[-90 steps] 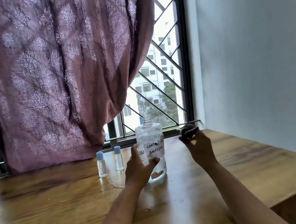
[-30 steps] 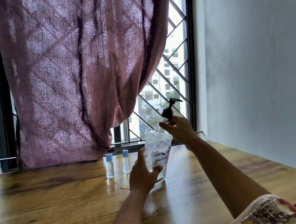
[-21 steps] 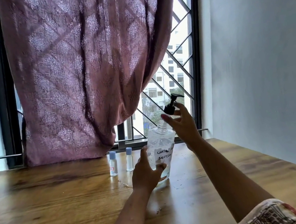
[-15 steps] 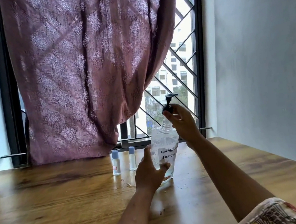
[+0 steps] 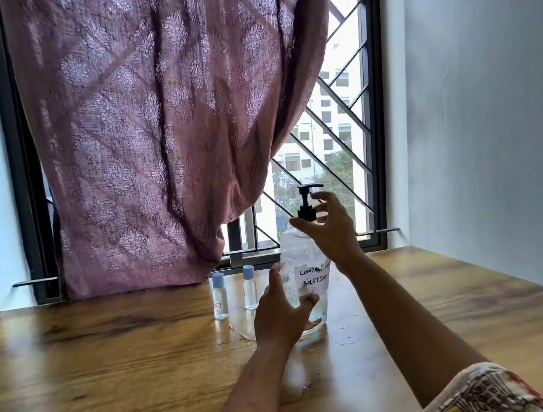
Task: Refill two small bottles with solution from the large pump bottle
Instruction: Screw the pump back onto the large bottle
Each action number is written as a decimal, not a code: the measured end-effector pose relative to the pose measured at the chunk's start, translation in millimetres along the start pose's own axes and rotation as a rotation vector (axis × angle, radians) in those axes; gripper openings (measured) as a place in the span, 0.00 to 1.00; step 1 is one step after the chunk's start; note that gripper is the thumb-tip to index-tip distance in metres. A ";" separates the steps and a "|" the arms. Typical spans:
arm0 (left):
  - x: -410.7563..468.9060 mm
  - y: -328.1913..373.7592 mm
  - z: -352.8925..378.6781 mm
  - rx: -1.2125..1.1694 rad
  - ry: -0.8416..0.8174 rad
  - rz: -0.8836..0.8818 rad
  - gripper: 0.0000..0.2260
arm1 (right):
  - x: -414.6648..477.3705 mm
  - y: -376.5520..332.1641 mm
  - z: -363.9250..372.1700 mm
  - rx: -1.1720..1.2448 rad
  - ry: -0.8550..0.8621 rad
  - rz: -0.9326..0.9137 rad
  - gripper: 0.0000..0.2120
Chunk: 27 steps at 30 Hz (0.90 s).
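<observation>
A large clear bottle (image 5: 299,257) with a handwritten white label stands on the wooden table (image 5: 113,382). My left hand (image 5: 282,315) wraps around its lower body. A black pump head (image 5: 306,201) sits upright on the bottle's neck, and my right hand (image 5: 330,229) holds its collar with thumb and fingers. Two small clear bottles with light blue caps stand upright just left of the large bottle: one (image 5: 219,296) nearer the left, the other (image 5: 249,287) beside my left hand. Both small bottles are capped.
A mauve patterned curtain (image 5: 167,133) hangs over the barred window (image 5: 340,134) behind the table. A pale wall (image 5: 492,107) runs along the table's right side. Small crumbs lie on the table near the large bottle.
The pump head was off the bottle in my right hand; it now stands upright on the neck. My left hand has kept its hold on the bottle's body.
</observation>
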<state>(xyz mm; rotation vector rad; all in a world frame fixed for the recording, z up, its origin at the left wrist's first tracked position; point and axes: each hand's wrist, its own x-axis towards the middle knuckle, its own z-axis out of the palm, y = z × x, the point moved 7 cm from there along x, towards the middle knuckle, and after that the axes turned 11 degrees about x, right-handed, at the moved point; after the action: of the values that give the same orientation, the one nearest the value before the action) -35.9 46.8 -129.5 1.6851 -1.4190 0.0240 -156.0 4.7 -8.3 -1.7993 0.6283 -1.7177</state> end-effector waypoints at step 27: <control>5.8 -4.5 3.7 -0.027 -0.014 -0.047 0.33 | 7.1 20.7 23.8 0.045 0.061 -0.041 0.12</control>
<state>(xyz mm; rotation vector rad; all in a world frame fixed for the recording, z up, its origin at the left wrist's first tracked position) -32.2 39.7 -131.3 1.6993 -1.3835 -0.0333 -130.8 -13.3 -17.6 -1.7458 0.5769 -1.8062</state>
